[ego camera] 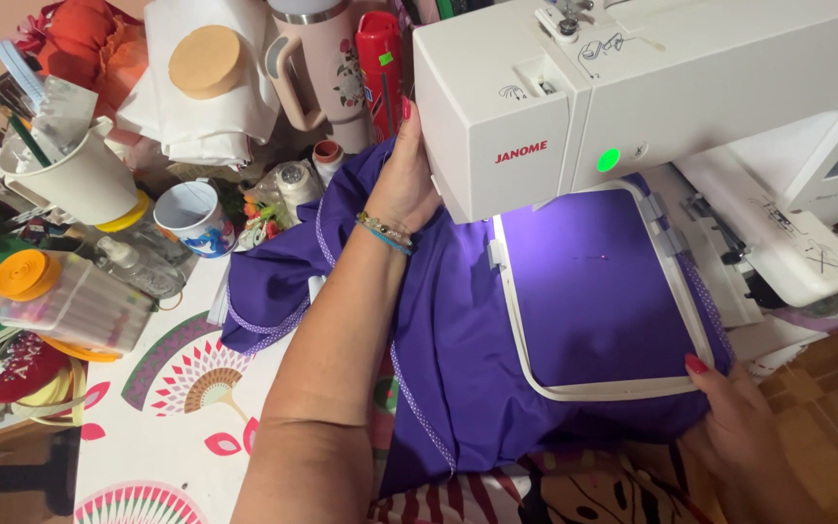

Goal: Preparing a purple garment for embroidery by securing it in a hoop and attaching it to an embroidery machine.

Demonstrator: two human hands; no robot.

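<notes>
A home sewing corner, probably: a white embroidery machine (574, 87) stands just beyond the left hand (402, 184), while thread spools (295, 180), a white cup of tools (75, 180) and folded white cloth (201, 116) crowd the patterned tablecloth (162, 388) to its left.

Red nails; beaded bracelets (384, 233); bare forearms

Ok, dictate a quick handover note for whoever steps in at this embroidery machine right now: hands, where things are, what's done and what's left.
Left hand: reaching behind the machine head, resting on the purple fabric, holding nothing visible.
Right hand: thumb on the near right corner of the white hoop, steadying it.
Fabric is stretched in the hoop, which sits under the white embroidery machine; its green light is lit.
Done: fabric hooped, hoop under the needle area.
Left: no stitching shows on the hooped area yet.
</notes>
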